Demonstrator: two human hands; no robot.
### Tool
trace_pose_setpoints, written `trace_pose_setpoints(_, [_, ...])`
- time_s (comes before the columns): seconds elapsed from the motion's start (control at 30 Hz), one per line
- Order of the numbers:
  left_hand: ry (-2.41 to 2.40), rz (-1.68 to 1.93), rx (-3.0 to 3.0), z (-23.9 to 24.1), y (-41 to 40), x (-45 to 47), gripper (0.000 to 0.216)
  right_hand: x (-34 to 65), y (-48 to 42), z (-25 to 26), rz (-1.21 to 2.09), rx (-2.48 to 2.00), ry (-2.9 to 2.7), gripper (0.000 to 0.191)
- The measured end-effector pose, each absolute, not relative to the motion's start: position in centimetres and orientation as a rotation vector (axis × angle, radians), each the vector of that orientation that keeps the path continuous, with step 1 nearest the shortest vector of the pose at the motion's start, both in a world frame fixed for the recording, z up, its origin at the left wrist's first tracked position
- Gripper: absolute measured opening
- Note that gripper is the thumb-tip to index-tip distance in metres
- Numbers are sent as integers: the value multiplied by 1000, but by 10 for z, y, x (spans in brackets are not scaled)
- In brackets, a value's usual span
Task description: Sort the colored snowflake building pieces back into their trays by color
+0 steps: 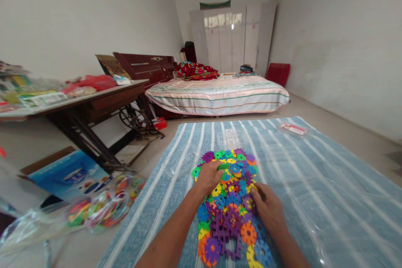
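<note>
A heap of colourful plastic interlocking discs (232, 199) lies on the blue striped cloth. At its far left edge, my left hand (209, 176) is closed with a green disc (223, 166) at its fingertips. My right hand (270, 205) rests against the right side of the pile, its fingers curled and its thumb by a yellow disc (251, 186). Whatever sits between those fingers is hidden. Purple square lattice pieces (224, 224) lie in the nearer middle of the heap. Orange (248, 233) and blue discs (263, 252) spread along the near right side.
Clear plastic covers the striped cloth (157, 201); a packet with a red-and-white label (293, 129) lies at its far right corner. On the floor to the left are bags of colourful pieces (106, 209) and a blue box (70, 174). Beyond stand a sewing-machine table (103, 96) and a bed (220, 96).
</note>
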State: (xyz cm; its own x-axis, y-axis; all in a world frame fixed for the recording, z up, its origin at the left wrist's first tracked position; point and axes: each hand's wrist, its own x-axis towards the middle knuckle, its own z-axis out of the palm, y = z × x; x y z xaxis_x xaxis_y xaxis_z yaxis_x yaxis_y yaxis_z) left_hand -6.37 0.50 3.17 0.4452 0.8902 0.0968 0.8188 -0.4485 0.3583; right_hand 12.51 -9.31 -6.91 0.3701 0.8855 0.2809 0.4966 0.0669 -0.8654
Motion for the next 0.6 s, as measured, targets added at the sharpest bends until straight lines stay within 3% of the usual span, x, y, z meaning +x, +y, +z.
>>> trace_pose_setpoints(0.23, [1234,738,1824,14,-9,-75,44,126,-94,-69,462,-1577,-1283,36])
trace_pose_setpoints(0.4, [1211,702,1741,13,-24,-70,25,128,-95,-69,485,-1579,-1298,36])
trace_pose_setpoints(0.6, [1288,773,1770,14,-31,-75,31,129,-95,-71,510,-1593,-1311,36])
